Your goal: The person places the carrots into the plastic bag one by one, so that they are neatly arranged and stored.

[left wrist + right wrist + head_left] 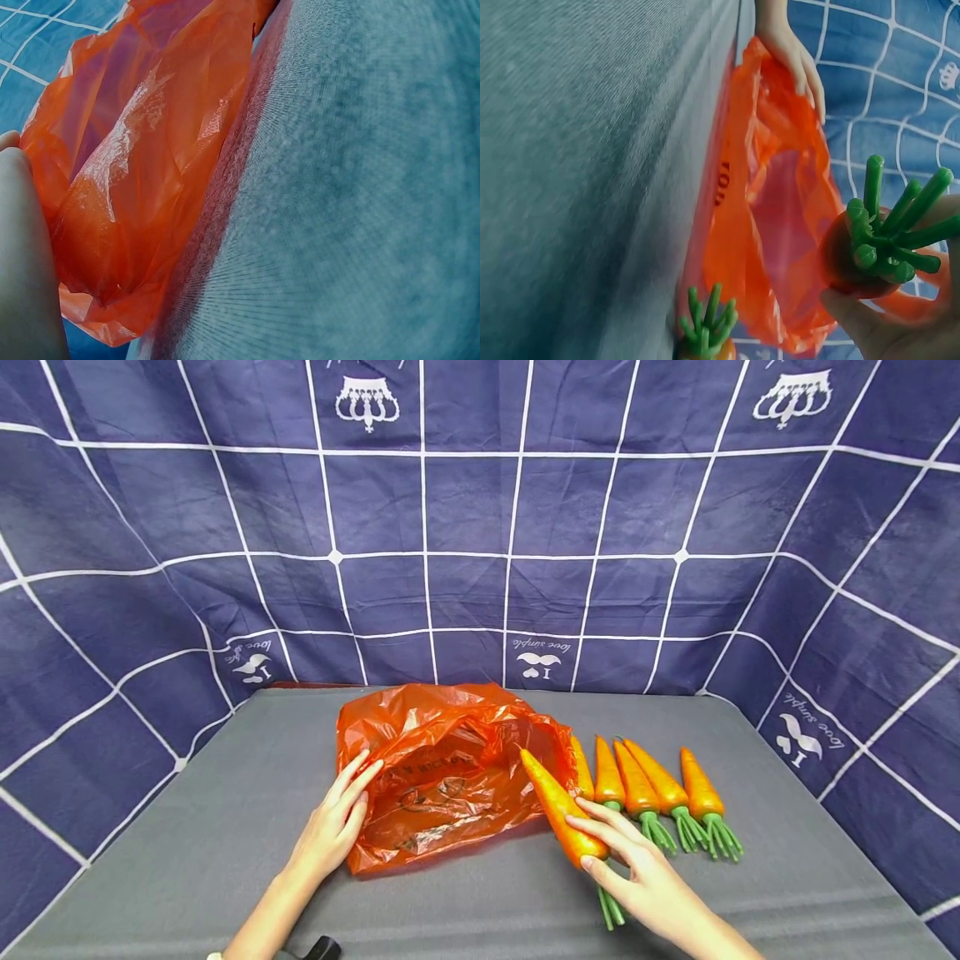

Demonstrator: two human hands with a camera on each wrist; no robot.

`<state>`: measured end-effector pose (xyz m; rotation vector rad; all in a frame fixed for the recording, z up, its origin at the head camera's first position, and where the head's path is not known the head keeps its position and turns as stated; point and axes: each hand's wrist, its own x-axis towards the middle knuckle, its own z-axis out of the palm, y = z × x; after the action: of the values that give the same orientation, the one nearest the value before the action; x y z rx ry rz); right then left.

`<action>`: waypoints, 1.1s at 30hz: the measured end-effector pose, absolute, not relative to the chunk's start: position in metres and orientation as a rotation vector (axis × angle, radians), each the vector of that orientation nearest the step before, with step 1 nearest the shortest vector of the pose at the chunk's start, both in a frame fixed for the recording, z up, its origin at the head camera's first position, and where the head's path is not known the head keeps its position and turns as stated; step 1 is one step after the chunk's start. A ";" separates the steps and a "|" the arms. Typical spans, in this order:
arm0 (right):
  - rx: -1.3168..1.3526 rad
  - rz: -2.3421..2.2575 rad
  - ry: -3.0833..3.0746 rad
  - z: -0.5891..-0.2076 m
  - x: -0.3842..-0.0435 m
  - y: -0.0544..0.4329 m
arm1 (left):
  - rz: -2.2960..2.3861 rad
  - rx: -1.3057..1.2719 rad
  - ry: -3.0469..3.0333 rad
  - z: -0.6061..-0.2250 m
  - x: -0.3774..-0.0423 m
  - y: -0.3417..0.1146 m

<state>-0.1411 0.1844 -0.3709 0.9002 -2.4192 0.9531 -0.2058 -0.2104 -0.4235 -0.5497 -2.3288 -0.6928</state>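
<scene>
A crinkled, see-through orange-red plastic bag (442, 827) with dark print lies on the grey surface, its mouth gaping. My left hand (333, 827) holds the bag's left edge, fingers reaching over the rim; in the left wrist view the bag's side (150, 187) bulges beside a finger. My right hand (637, 864) grips an orange carrot (558, 802) near its thick end, with thumb and fingers around it. The carrot's tip points up and left, overlapping the bag's right side. Its green stalks (892, 232) face the right wrist camera.
Several more carrots (637, 785) lie side by side right of the bag, tips pointing away; one is partly behind the bag's right edge. A blue cloth (480, 593) with white grid lines surrounds the grey table (217, 793). Near the front edge sits a small black object (324, 947).
</scene>
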 end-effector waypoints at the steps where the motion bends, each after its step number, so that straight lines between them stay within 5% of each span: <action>1: 0.900 0.928 -2.431 -0.371 -0.141 0.182 | -0.696 -0.548 -2.326 -0.424 -0.206 -0.210; 33: 0.955 1.028 -2.661 -0.373 -0.186 0.092 | -0.727 -0.549 -2.333 -0.422 -0.205 -0.209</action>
<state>-0.1857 0.0917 -0.3734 0.9550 -2.6612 1.0279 -0.2047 -0.2091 -0.4224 -0.5492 -2.3330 -0.7274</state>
